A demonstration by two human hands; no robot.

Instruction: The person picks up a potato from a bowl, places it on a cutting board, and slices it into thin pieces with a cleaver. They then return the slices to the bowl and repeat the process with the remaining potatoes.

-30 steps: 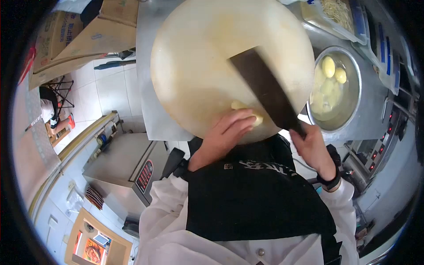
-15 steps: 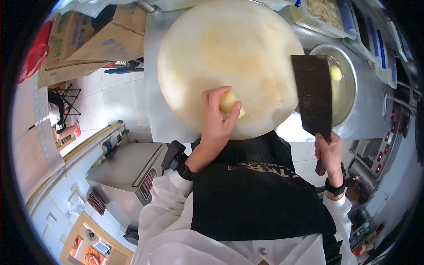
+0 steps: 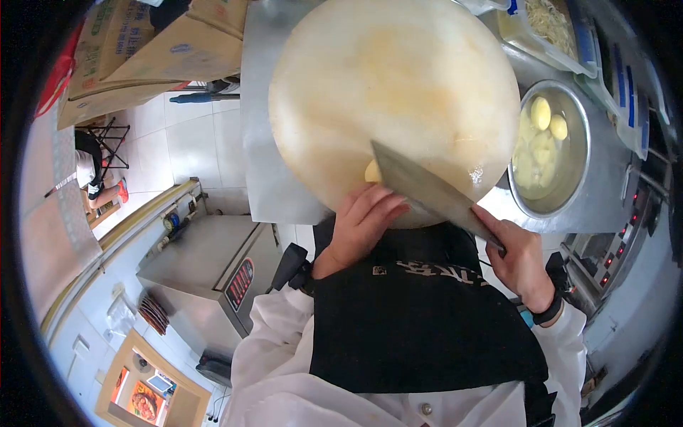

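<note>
A peeled potato [image 3: 371, 171] lies near the front edge of the round white cutting board [image 3: 405, 85]. My left hand [image 3: 361, 222] is closed on it, its curled fingers hiding most of it. Gripped by the handle in my right hand [image 3: 519, 257] is a broad cleaver [image 3: 425, 186]. Its blade slants across the front of the board, and the far end overlaps the potato's right side in this view.
A steel bowl [image 3: 585, 153] of water with several peeled potatoes [image 3: 541, 114] stands right of the board. Beyond it are plastic tubs, one of pale shreds [image 3: 549, 27]. A cardboard box [image 3: 163, 60] sits on the left; a person's leg [image 3: 107, 192] shows farther off.
My right hand has swung the cleaver left from beside the bowl to the potato. My left hand has drawn toward me, its fingers now curled over the potato. The view has shifted slightly.
</note>
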